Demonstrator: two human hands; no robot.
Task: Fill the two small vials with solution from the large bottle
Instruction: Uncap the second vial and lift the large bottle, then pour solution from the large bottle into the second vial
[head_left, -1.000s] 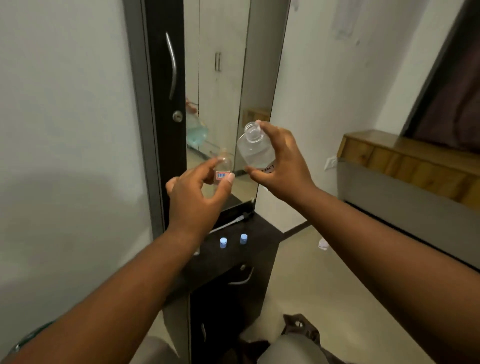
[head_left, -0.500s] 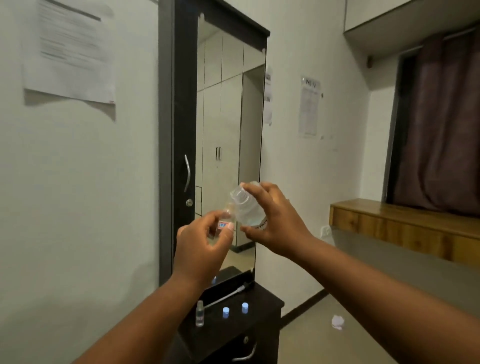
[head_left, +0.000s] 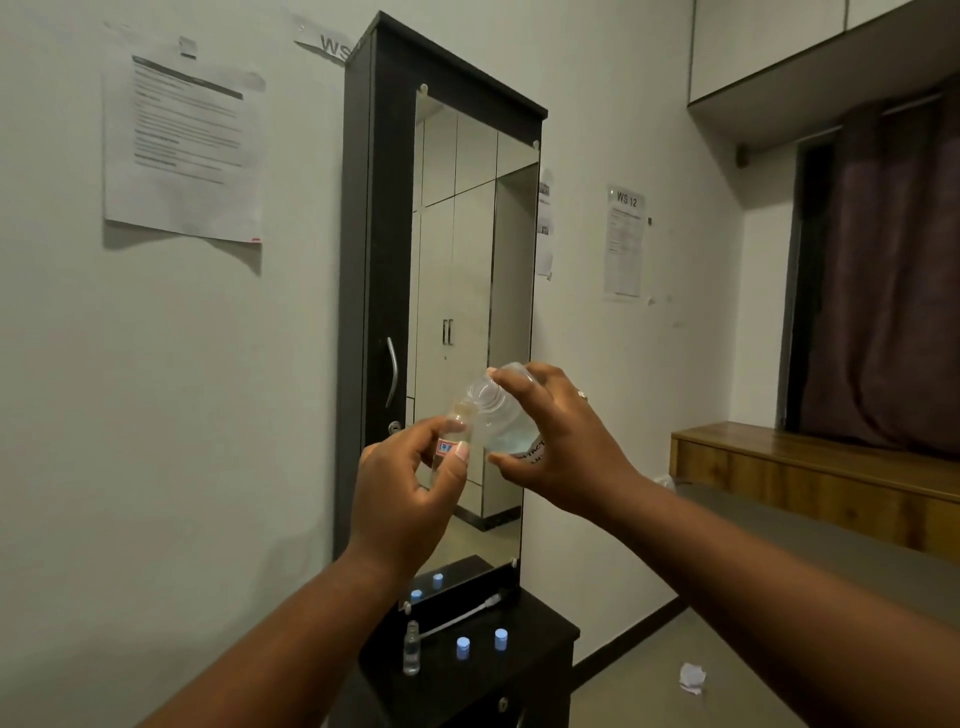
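Both hands (head_left: 410, 483) raised, fingers (head_left: 457, 460) pinched.

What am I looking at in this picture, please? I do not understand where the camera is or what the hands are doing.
The camera sits on a person's head and looks forward, so you see their own two arms. The left hand holds a small vial with a red and blue label. The right hand tips a large clear bottle so its mouth meets the vial's mouth, to pour. Below, on a dark cabinet under a tall mirror, stand a second vial and two blue caps, with a white cable behind them.
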